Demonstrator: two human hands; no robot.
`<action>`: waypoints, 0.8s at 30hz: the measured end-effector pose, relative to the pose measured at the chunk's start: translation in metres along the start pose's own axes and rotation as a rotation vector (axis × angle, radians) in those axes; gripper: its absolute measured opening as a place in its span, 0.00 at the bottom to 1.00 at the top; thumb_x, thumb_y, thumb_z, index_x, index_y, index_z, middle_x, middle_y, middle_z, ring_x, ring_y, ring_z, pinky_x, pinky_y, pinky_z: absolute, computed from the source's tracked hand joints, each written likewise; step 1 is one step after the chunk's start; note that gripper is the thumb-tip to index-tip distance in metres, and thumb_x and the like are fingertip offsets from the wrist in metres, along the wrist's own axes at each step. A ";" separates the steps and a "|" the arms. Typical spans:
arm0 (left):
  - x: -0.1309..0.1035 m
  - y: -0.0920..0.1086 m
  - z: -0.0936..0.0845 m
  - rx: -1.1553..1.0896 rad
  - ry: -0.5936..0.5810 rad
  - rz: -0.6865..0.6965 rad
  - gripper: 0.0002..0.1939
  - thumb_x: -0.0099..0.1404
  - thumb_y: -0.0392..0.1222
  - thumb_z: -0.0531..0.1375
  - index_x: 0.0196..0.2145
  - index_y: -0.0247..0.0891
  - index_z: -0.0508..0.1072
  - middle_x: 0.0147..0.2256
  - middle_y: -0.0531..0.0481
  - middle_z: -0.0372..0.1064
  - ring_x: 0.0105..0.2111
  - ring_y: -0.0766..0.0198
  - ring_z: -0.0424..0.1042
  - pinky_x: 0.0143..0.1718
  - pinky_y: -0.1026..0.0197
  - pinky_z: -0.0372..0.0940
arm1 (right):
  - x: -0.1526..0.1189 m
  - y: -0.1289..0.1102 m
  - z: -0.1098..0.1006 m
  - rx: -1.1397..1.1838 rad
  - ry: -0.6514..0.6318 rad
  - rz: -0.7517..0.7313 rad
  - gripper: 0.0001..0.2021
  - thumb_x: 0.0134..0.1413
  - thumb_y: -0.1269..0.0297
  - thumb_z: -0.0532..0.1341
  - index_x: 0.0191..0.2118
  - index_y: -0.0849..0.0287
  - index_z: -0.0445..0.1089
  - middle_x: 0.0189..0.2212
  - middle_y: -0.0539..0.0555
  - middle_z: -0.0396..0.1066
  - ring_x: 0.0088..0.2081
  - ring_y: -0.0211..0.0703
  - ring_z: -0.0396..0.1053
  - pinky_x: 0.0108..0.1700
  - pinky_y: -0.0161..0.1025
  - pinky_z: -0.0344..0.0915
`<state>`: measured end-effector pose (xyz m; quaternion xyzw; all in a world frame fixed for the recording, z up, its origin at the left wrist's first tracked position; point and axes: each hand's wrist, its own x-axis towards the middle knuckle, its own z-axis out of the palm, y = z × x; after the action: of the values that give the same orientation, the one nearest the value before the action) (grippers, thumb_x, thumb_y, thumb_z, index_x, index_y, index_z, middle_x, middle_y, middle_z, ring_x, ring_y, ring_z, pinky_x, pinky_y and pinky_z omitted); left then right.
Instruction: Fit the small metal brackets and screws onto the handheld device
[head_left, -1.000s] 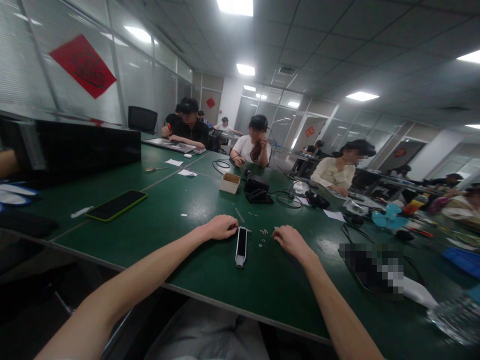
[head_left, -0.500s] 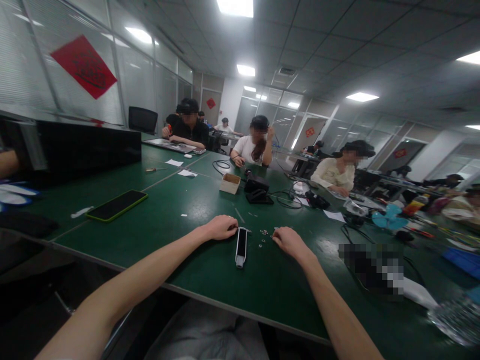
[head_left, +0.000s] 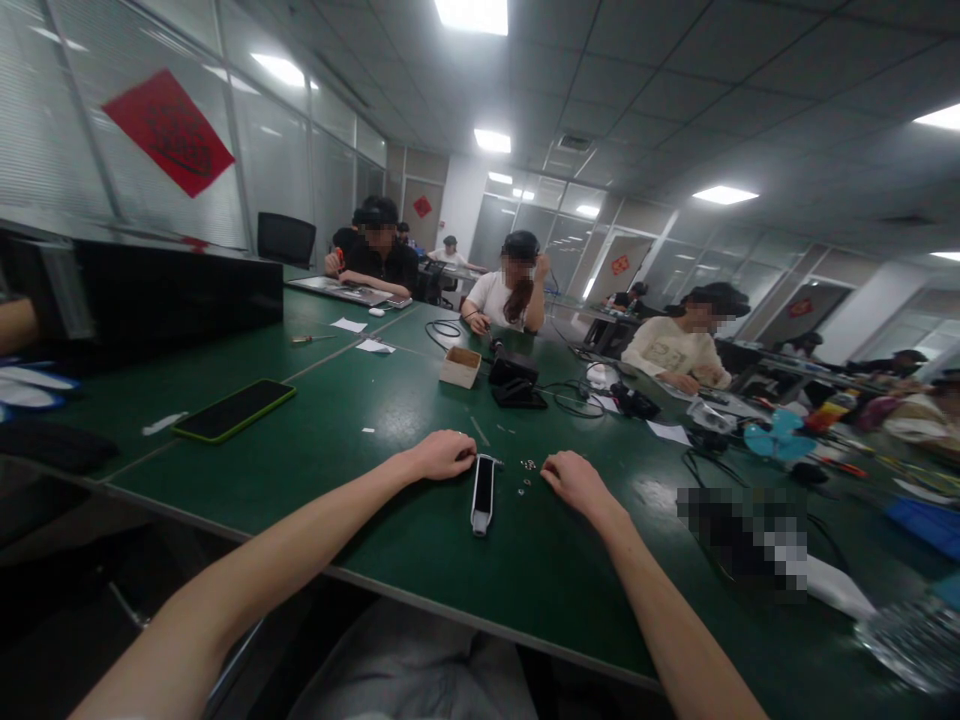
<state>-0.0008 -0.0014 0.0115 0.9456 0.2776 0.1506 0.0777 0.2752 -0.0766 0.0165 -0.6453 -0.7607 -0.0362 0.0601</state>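
A slim white device with a long black face point(head_left: 482, 496) lies lengthwise on the green table. My left hand point(head_left: 446, 456) rests at its top left corner, fingers curled and fingertips against it. A thin piece juts out to the right from its upper end. Right of the device, several tiny metal parts point(head_left: 528, 465), like nuts or washers, are scattered on the tabletop. Just beside them is my right hand point(head_left: 576, 480), resting on the table with its fingers bent and pressed together. What those fingers hold, if anything, is hidden.
A phone in a green case point(head_left: 235, 411) lies to the left. Ahead stand a small open cardboard box point(head_left: 460, 367) and a black stand point(head_left: 516, 375) with cables. On the right are a blue fan point(head_left: 780, 435) and a clear plastic item point(head_left: 911, 640). Several people sit around.
My right hand has shifted slightly left, towards the tiny parts. The left hand and the device stay in place. A co-worker on the right has moved their hands.
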 end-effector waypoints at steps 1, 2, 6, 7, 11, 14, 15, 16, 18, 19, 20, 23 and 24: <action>0.000 0.001 -0.001 0.000 -0.001 -0.002 0.10 0.65 0.41 0.52 0.37 0.37 0.72 0.34 0.48 0.72 0.33 0.62 0.70 0.34 0.63 0.61 | 0.000 0.000 0.001 0.004 0.002 0.008 0.09 0.56 0.65 0.56 0.33 0.58 0.74 0.34 0.58 0.73 0.38 0.46 0.69 0.40 0.38 0.62; 0.000 0.001 -0.001 -0.001 -0.002 -0.003 0.10 0.65 0.41 0.52 0.37 0.37 0.72 0.34 0.48 0.72 0.33 0.62 0.70 0.34 0.63 0.61 | 0.001 -0.001 0.001 0.008 0.003 0.016 0.09 0.56 0.65 0.56 0.33 0.58 0.74 0.34 0.58 0.73 0.38 0.46 0.69 0.39 0.38 0.62; -0.001 0.002 -0.001 0.015 0.008 0.002 0.10 0.65 0.41 0.52 0.36 0.37 0.72 0.33 0.48 0.72 0.32 0.62 0.70 0.32 0.63 0.61 | 0.001 -0.007 -0.004 0.000 -0.024 0.042 0.10 0.57 0.67 0.55 0.32 0.60 0.74 0.34 0.58 0.73 0.38 0.45 0.69 0.38 0.37 0.62; -0.001 0.002 -0.001 0.023 0.010 0.004 0.10 0.65 0.41 0.52 0.36 0.37 0.72 0.33 0.48 0.72 0.32 0.62 0.70 0.32 0.63 0.61 | 0.000 -0.009 -0.006 -0.010 -0.040 0.050 0.10 0.57 0.67 0.54 0.32 0.60 0.73 0.34 0.58 0.73 0.38 0.45 0.69 0.38 0.37 0.61; 0.000 0.002 0.000 0.032 0.006 0.001 0.10 0.65 0.41 0.52 0.36 0.37 0.72 0.33 0.48 0.72 0.32 0.62 0.70 0.32 0.63 0.60 | 0.000 -0.017 -0.012 -0.053 -0.069 0.091 0.10 0.56 0.67 0.54 0.33 0.61 0.73 0.35 0.58 0.73 0.38 0.44 0.69 0.37 0.35 0.60; 0.000 0.001 0.000 0.022 0.004 0.003 0.10 0.65 0.41 0.52 0.36 0.37 0.72 0.33 0.48 0.72 0.32 0.62 0.70 0.31 0.63 0.60 | 0.000 -0.020 -0.014 -0.065 -0.055 0.094 0.11 0.57 0.66 0.53 0.32 0.62 0.72 0.34 0.59 0.73 0.38 0.44 0.68 0.36 0.35 0.59; 0.000 0.001 0.000 0.022 0.005 0.005 0.10 0.65 0.41 0.52 0.36 0.37 0.72 0.33 0.48 0.72 0.31 0.62 0.70 0.31 0.63 0.60 | 0.000 -0.021 -0.014 -0.057 -0.048 0.092 0.11 0.57 0.67 0.53 0.31 0.62 0.72 0.33 0.59 0.72 0.37 0.44 0.68 0.36 0.35 0.59; 0.000 0.001 0.000 0.024 0.008 0.005 0.10 0.64 0.41 0.52 0.36 0.37 0.72 0.33 0.48 0.72 0.31 0.62 0.70 0.31 0.63 0.60 | 0.000 -0.021 -0.014 -0.044 -0.036 0.091 0.11 0.57 0.67 0.52 0.31 0.62 0.71 0.33 0.59 0.72 0.36 0.44 0.68 0.35 0.35 0.59; 0.001 0.001 0.000 0.025 0.011 0.002 0.10 0.64 0.41 0.52 0.36 0.37 0.72 0.33 0.48 0.72 0.32 0.62 0.70 0.32 0.63 0.60 | 0.001 -0.022 -0.011 0.001 0.007 0.088 0.10 0.57 0.67 0.53 0.30 0.63 0.70 0.32 0.59 0.71 0.35 0.44 0.67 0.35 0.36 0.60; 0.001 0.001 0.000 0.024 0.011 -0.001 0.10 0.64 0.41 0.52 0.36 0.37 0.72 0.33 0.48 0.72 0.32 0.62 0.70 0.32 0.63 0.60 | 0.001 -0.024 -0.010 0.035 0.037 0.081 0.10 0.57 0.67 0.53 0.31 0.63 0.70 0.31 0.58 0.71 0.35 0.44 0.67 0.35 0.36 0.60; 0.001 0.002 0.000 0.024 0.011 -0.003 0.10 0.64 0.41 0.52 0.35 0.37 0.72 0.33 0.48 0.72 0.32 0.62 0.70 0.32 0.63 0.60 | 0.002 -0.026 -0.008 0.076 0.071 0.068 0.09 0.57 0.67 0.54 0.31 0.62 0.70 0.31 0.58 0.71 0.35 0.44 0.67 0.35 0.36 0.61; 0.000 0.002 0.000 0.034 0.018 0.002 0.10 0.64 0.40 0.52 0.35 0.37 0.72 0.33 0.48 0.72 0.32 0.61 0.70 0.32 0.63 0.61 | 0.003 -0.035 -0.002 0.234 0.172 -0.008 0.08 0.58 0.67 0.54 0.33 0.62 0.69 0.32 0.57 0.70 0.35 0.44 0.66 0.37 0.38 0.63; 0.000 0.003 0.000 0.038 0.023 0.003 0.10 0.64 0.40 0.52 0.35 0.37 0.72 0.33 0.47 0.72 0.32 0.61 0.70 0.32 0.63 0.61 | 0.003 -0.039 0.000 0.273 0.192 -0.031 0.09 0.58 0.66 0.53 0.34 0.61 0.69 0.33 0.57 0.70 0.36 0.44 0.67 0.38 0.39 0.63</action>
<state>0.0004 -0.0036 0.0121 0.9456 0.2798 0.1561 0.0563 0.2357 -0.0797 0.0174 -0.6128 -0.7593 0.0050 0.2188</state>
